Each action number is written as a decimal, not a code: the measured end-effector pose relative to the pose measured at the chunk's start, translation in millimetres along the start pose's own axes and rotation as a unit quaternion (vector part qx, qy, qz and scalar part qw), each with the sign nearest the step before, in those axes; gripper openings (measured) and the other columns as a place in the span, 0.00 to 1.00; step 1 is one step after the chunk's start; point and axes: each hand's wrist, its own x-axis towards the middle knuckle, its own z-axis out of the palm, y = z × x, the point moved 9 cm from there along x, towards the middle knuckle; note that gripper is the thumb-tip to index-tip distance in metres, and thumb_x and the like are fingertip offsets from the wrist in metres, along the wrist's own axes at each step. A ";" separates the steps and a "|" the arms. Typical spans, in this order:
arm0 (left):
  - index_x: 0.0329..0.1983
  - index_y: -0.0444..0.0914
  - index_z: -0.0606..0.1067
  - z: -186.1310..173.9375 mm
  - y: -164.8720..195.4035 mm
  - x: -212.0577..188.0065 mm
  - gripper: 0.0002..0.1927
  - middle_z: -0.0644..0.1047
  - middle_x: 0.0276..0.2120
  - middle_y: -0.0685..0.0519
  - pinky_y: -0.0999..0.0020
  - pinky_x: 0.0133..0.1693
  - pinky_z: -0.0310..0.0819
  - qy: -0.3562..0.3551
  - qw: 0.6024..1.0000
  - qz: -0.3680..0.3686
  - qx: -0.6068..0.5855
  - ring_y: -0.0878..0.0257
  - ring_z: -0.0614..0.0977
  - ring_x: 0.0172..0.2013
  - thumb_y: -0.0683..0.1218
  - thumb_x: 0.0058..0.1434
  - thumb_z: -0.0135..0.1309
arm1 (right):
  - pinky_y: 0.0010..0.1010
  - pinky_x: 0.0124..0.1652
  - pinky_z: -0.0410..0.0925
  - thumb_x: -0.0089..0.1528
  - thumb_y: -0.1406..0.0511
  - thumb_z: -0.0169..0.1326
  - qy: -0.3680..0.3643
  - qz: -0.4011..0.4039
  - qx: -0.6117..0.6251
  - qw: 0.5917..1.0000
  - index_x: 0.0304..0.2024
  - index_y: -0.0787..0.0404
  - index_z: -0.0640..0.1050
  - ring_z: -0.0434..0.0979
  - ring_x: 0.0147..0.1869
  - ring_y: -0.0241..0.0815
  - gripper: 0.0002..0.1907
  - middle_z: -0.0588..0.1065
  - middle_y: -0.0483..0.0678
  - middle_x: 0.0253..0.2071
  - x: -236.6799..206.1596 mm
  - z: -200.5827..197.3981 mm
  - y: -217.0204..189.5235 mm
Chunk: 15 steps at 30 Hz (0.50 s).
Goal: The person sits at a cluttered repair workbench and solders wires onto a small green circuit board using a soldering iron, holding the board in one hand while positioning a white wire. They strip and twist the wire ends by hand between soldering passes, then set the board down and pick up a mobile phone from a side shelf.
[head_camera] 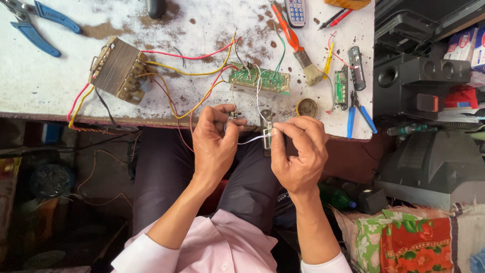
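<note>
Both hands work just off the desk's (40, 86) near edge, over the person's lap. The left hand (214, 146) is curled, its fingertips pinching a small metal part with thin wires running into it; the part is mostly hidden behind the fingers, so its kind is hard to tell. The right hand (299, 151) pinches the end of a white wire (252, 139) between thumb and forefinger, beside a small narrow component (267, 132) that hangs at the desk's edge. The white wire stretches between the 2 hands, pulled fairly taut, probably to keep the fine ends steady and close to the eyes.

Other wires climb from the hands to a green circuit board (260, 80) near the middle of the desk, and red and yellow leads run on to a transformer (117, 70) toward the left. A brush (303, 55) and blue-handled pliers (357, 114) lie near the right edge within reach. More blue pliers (38, 23) at the far left corner are partly cut off.
</note>
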 end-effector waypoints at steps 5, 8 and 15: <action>0.37 0.32 0.64 0.3 1.0 -0.6 0.05 0.77 0.52 0.44 0.73 0.40 0.83 0.002 1.000 -0.002 0.009 0.63 0.87 0.42 0.33 0.64 0.47 | 0.38 0.55 0.68 0.61 0.73 0.64 0.005 0.003 -0.009 1.000 0.42 0.61 0.81 0.77 0.51 0.49 0.08 0.76 0.48 0.42 -0.3 -5.6 4.2; 0.37 0.32 0.64 0.8 1.4 -0.6 0.05 0.77 0.52 0.44 0.73 0.40 0.83 0.002 1.000 0.001 0.016 0.64 0.87 0.42 0.33 0.65 0.47 | 0.37 0.55 0.69 0.61 0.73 0.64 0.010 0.012 -0.008 1.000 0.42 0.61 0.81 0.77 0.51 0.49 0.08 0.76 0.48 0.43 -1.1 -9.2 7.8; 0.37 0.32 0.64 1.6 -1.1 -1.6 0.05 0.77 0.52 0.43 0.74 0.40 0.82 0.002 1.000 -0.005 0.022 0.64 0.87 0.42 0.33 0.65 0.47 | 0.35 0.52 0.71 0.63 0.73 0.62 0.023 0.028 -0.003 0.999 0.44 0.63 0.81 0.78 0.50 0.47 0.07 0.76 0.49 0.44 -5.3 -23.6 25.1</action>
